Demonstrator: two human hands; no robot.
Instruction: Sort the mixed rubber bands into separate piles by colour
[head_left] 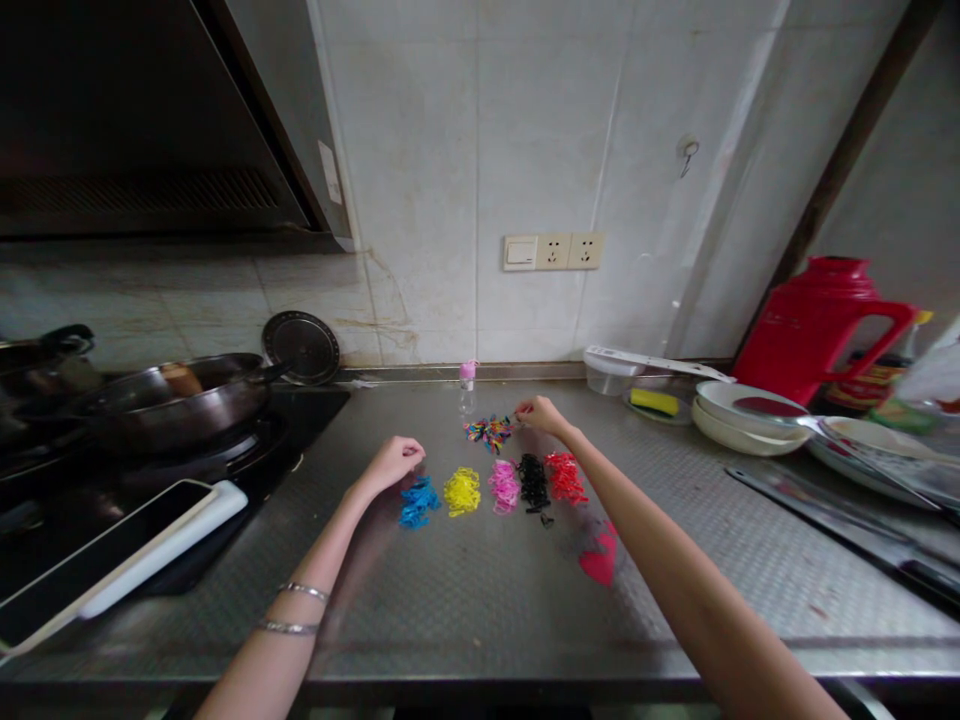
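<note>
While heaped as a multicoloured pile [487,434] on the counter [450,600], lies just left of the fingertips of the right hand [541,414], farther from the left hand [393,463] beside the blue pile [418,501]; seems longest side to side, pointing no single way; note fingers bent inward on both; cannot tell whether pinching anything.

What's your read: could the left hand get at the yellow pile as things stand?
Probably yes. The left hand is close by the yellow pile, with bare counter showing between them; the blue pile lies to one side and does not seem to block the way.
</note>
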